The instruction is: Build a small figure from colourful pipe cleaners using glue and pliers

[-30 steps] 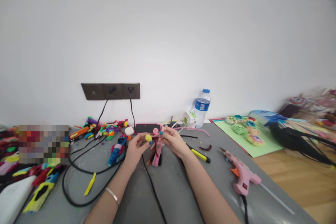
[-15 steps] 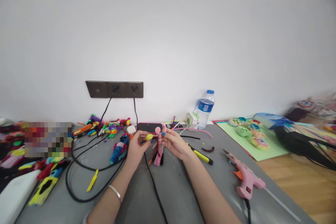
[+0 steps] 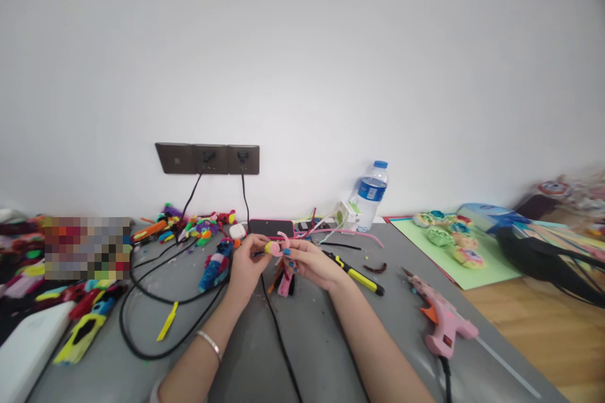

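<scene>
Both my hands meet over the middle of the grey table (image 3: pixel 307 352). My left hand (image 3: pixel 246 266) pinches a small yellow and pink pipe-cleaner piece (image 3: pixel 273 248) at its fingertips. My right hand (image 3: pixel 309 262) is closed on the upper part of a pink pipe-cleaner figure (image 3: pixel 285 282), whose lower end hangs just above the table. The yellow piece touches the top of the figure. A silver bracelet (image 3: pixel 209 344) sits on my left wrist.
A pink glue gun (image 3: pixel 442 322) lies at the right, a yellow-black cutter (image 3: pixel 357 275) beside my right hand. Black cables (image 3: pixel 142 302) loop at the left among colourful pipe-cleaner toys (image 3: pixel 198 230). A phone (image 3: pixel 271 227), water bottle (image 3: pixel 371 195) and wall sockets (image 3: pixel 208 158) stand behind. A green sheet (image 3: pixel 472 264) carries paper flowers.
My hands have drawn closer together and a little lower, bringing the yellow piece against the top of the pink figure. The view has shifted slightly.
</scene>
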A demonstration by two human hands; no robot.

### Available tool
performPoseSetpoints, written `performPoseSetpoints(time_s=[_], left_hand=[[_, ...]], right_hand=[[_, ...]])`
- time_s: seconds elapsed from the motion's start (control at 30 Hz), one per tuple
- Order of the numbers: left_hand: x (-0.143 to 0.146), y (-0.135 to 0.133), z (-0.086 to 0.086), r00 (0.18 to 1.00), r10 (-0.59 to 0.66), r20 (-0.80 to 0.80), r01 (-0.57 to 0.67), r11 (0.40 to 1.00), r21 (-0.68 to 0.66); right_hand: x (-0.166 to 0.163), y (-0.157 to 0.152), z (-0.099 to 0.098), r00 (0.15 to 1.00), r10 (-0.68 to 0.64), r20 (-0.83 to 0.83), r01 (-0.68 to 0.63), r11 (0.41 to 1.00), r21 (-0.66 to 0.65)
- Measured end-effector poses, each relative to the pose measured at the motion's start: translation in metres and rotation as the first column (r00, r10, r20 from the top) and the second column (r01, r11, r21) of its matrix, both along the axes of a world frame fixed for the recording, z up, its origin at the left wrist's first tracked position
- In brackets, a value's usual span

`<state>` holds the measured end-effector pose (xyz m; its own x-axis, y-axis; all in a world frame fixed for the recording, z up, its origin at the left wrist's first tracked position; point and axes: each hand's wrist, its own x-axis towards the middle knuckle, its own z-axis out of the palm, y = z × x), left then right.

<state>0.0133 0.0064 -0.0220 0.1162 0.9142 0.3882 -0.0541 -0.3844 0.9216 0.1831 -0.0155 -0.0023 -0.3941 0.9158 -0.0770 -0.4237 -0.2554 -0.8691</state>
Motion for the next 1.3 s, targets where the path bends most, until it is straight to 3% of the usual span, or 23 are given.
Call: performPoseSetpoints(time_s=[0.13, 0.43, 1.07, 1.2, 1.3], left_hand=[[-0.0002, -0.0002, -0.0006, 0.999, 0.004, -0.034, -0.002, 0.999, 0.040], [0.0000, -0.0002, -0.0038, 0.999, -0.003, -0.038, 0.005, 0.999, 0.051], [-0.0005, -0.0007, -0.0023, 0.995, 0.020, -0.098, -0.009, 0.993, 0.117], [-0.0010, -0.0024, 0.0016, 0.994, 0.048, -0.096, -0.041, 0.996, 0.075], [-0.0019, -0.0026, 0.0020, 0.992, 0.066, -0.106, -0.062, 0.997, 0.042]], right_hand=[[-0.0006, 0.0002, -0.0006, 0.999, 0.021, 0.035, -0.020, 1.000, -0.005], [-0.0021, 0.0000, 0.0009, 0.993, -0.085, 0.077, 0.082, 0.996, 0.047], [-0.0023, 0.0006, 0.0006, 0.993, -0.033, 0.115, 0.030, 0.999, 0.028], [-0.0038, -0.0004, 0.0027, 0.988, -0.113, 0.108, 0.109, 0.993, 0.047], [-0.0031, 0.0034, 0.0006, 0.959, -0.274, 0.068, 0.267, 0.959, 0.092]])
